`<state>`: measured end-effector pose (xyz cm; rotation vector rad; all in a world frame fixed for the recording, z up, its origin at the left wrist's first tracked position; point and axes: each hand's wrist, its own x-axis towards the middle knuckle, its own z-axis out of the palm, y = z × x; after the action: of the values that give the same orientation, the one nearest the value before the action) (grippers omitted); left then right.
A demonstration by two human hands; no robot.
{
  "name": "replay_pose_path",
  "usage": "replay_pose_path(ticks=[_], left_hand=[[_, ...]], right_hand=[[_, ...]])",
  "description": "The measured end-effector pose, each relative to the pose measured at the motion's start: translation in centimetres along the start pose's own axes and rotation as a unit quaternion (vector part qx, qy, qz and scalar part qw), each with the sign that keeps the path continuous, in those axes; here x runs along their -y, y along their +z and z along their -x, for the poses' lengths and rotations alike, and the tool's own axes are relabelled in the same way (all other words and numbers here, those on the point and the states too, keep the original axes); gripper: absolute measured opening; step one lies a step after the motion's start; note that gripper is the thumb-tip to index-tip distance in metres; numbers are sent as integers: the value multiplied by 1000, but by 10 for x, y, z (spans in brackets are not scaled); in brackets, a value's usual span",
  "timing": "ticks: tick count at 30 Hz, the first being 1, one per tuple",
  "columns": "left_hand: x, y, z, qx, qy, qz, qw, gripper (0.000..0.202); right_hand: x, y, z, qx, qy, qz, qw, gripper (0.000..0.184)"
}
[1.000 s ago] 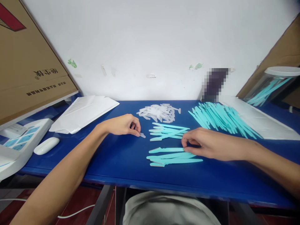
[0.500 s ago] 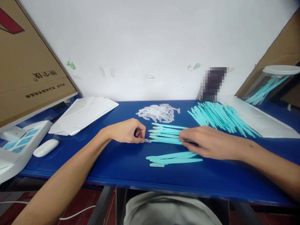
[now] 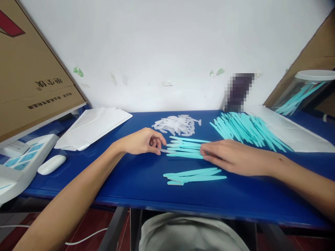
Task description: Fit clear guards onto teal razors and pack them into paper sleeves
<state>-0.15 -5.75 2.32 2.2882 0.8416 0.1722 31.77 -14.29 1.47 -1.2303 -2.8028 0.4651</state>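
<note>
left hand [image 3: 142, 141] pinches translucent plastic cap [image 3: 164, 150] left of slim turquoise plastic razors [image 3: 187, 151]; right hand [image 3: 226, 155] grips one; right of them, clear jar [image 3: 314, 74] holds more.

On the cardboard box [image 3: 36, 52] at the left, one row of large dark characters [image 3: 49, 83] is printed, which look Chinese and seem to stand upside down. Just beside them is a small circled mark [image 3: 39, 89], resembling the ® sign. A second row of smaller characters [image 3: 49, 101] runs nearer to the box's lower edge, but its words cannot be read with certainty.
</note>
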Motion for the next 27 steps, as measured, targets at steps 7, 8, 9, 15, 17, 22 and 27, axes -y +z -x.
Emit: replay_pose_path(ticks=[7,8,9,15,17,22,27], left_hand=[[-1,1,1,-17,11,-9,1000,14],[-1,1,1,-22,16,-8,1000,13],[-1,1,1,-27,19,-8,999,13],[0,2,0,-55,27,-19,998,11],[0,3,0,-58,29,-20,998,11],[-3,5,-1,-75,46,-25,996,10],[-11,10,-1,-114,74,-25,990,11]], right_hand=[[-2,0,0,12,15,-27,999,30],[-2,0,0,15,17,-29,999,30],[-2,-1,-1,19,18,-30,999,30],[-3,-2,-2,30,28,-38,998,30],[-3,-2,-2,29,26,-43,998,31],[-1,-2,-2,18,23,-60,998,31],[4,2,-2,-35,13,-76,996,35]])
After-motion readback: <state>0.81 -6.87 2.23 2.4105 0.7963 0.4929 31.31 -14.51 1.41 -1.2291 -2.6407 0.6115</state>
